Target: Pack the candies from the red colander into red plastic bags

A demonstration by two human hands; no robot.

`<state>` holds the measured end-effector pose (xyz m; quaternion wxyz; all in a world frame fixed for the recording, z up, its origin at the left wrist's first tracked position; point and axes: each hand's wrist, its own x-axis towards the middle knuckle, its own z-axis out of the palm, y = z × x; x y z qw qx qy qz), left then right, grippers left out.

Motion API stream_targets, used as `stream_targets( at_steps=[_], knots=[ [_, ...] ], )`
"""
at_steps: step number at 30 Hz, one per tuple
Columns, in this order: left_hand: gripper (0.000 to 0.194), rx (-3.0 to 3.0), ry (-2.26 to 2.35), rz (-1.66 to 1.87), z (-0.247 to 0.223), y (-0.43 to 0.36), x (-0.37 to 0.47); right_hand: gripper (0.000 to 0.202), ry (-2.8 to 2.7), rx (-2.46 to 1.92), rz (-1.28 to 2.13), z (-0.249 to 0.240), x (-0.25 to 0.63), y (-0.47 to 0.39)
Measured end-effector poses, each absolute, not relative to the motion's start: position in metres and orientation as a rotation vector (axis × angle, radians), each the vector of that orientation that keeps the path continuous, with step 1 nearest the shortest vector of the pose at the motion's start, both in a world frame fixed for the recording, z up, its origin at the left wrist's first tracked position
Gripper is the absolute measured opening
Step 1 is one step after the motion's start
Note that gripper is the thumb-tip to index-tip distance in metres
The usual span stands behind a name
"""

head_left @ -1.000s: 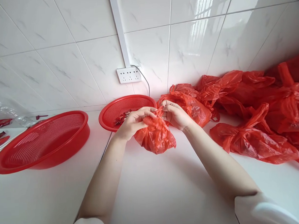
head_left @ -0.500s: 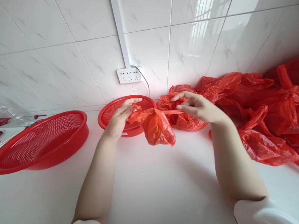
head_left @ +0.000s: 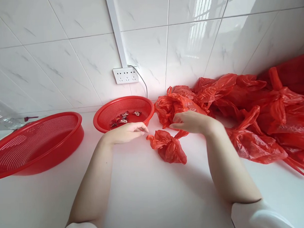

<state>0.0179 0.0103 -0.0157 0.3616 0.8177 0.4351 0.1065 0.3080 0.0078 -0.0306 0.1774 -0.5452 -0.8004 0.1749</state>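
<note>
A small knotted red plastic bag rests on the white table between my hands. My left hand is just left of it, fingers loosely bent and apart, holding nothing. On the other side my right hand hovers near the bag's right handle, its fingers partly hidden behind the hand; nothing shows in it. Behind my left hand stands a round red basket with several small wrapped candies at its bottom.
A larger red basket stands at the left. Many filled red plastic bags are heaped at the right along the tiled wall. A power socket with a cable is on the wall. A clear plastic bottle lies at the far left.
Both hands have let go of the knotted red bag, which came down onto the table. The candies in the round basket now show. The view has shifted slightly right.
</note>
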Motion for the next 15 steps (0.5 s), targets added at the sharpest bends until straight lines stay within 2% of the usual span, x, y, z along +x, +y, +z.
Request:
stream_targets(
  at_steps=[5, 9, 13, 15],
  knots=[
    [0.029, 2.118, 1.240, 0.281, -0.005, 0.003, 0.019, 0.058, -2.628, -1.776, 0.435, -0.044, 0.251, -0.009],
    [0.032, 2.064, 1.259, 0.321, -0.002, 0.001, 0.021, 0.024, -2.617, -1.826, 0.356, -0.062, 0.244, -0.010],
    [0.034, 2.055, 1.269, 0.354, -0.003, 0.003, 0.021, 0.030, -2.553, -1.749, 0.318, -0.052, 0.297, -0.011],
    [0.035, 2.075, 1.304, 0.329, -0.003, 0.003, 0.020, 0.032, -2.292, -1.718, 0.312, -0.032, 0.341, -0.018]
  ],
)
